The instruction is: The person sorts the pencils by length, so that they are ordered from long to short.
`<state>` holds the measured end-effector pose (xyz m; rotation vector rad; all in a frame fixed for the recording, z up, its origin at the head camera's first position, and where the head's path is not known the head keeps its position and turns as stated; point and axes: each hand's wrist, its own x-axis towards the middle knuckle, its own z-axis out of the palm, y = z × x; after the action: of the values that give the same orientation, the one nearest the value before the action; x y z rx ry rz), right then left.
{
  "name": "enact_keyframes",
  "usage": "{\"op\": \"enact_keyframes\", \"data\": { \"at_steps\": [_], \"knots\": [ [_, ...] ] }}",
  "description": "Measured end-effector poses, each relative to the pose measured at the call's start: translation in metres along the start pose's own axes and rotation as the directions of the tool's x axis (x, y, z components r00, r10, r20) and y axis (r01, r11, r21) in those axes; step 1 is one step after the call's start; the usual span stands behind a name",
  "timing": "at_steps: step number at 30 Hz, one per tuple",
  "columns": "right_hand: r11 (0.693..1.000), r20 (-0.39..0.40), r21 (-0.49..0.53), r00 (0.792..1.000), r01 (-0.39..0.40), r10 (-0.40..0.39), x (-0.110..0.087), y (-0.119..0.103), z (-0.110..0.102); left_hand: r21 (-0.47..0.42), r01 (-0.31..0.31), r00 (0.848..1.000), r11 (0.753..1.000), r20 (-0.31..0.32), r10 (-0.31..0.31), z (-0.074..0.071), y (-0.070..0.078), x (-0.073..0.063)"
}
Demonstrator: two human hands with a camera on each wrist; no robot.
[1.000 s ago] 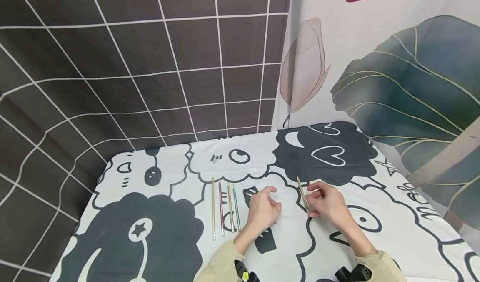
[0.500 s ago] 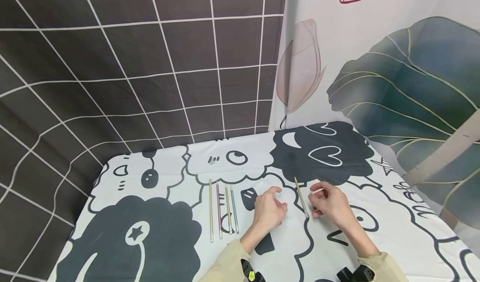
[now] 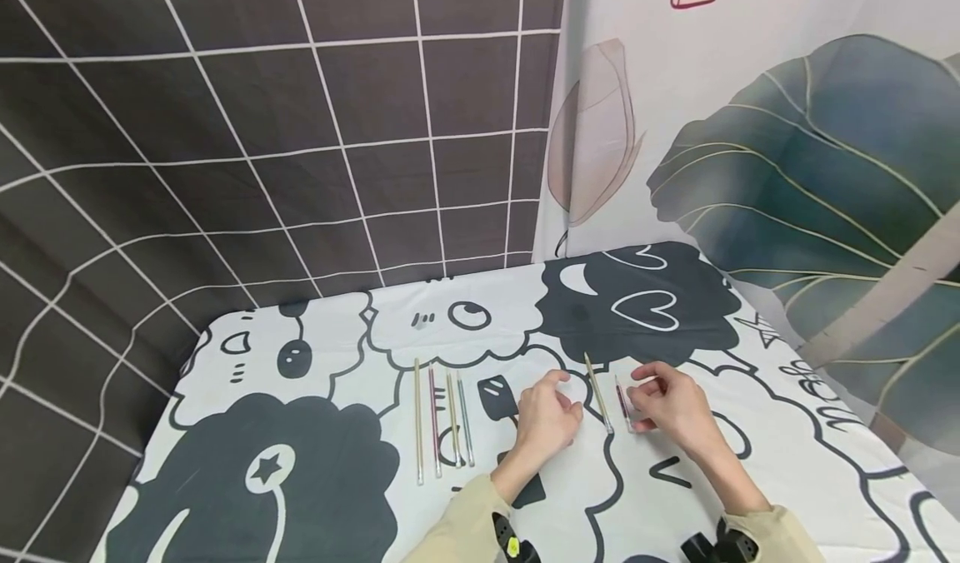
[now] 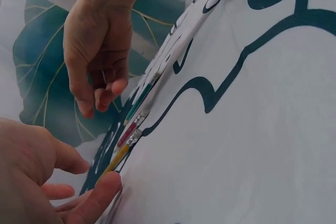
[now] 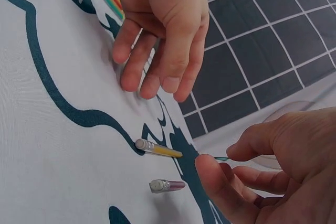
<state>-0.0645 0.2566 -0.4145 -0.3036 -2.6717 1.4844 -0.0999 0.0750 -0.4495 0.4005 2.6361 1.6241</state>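
In the head view, a yellow pencil [image 3: 597, 392] and a red pencil [image 3: 623, 402] lie side by side between my hands. My right hand [image 3: 671, 405] hovers close by the red pencil, thumb and forefinger apart with nothing between them. A green pencil [image 4: 139, 99] shows beyond the red one in the left wrist view, near the right fingertips; the hand hides it from above. My left hand [image 3: 547, 417] holds nothing, its fingers loosely bent. In the right wrist view, eraser ends of the yellow pencil [image 5: 157, 148] and red pencil [image 5: 167, 185] face the person.
Left of my left hand, several pencils [image 3: 453, 417] stand in a roughly parallel row. A white cloth [image 3: 555, 496] with black cartoon prints covers the table. Behind it hangs a dark gridded curtain [image 3: 360, 105], beside a wall with leaf prints [image 3: 810, 163].
My right hand has shifted right, away from the yellow pencil it was touching, and the red pencil has come into view beside it. The left hand has moved slightly right.
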Motion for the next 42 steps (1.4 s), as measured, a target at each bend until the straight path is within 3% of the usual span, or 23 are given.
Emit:
{"op": "enact_keyframes", "data": {
  "at_steps": [11, 42],
  "knots": [
    [1.0, -0.013, -0.001, 1.0, -0.004, 0.004, -0.001, 0.004, -0.004, 0.077, -0.078, 0.994, 0.994, -0.068, 0.083, 0.008, 0.003, 0.002],
    [0.999, -0.056, 0.006, 0.997, -0.05, 0.05, -0.006, 0.013, -0.022, 0.053, -0.063, 0.992, 0.997, -0.109, 0.068, 0.031, 0.008, 0.007]
  ]
}}
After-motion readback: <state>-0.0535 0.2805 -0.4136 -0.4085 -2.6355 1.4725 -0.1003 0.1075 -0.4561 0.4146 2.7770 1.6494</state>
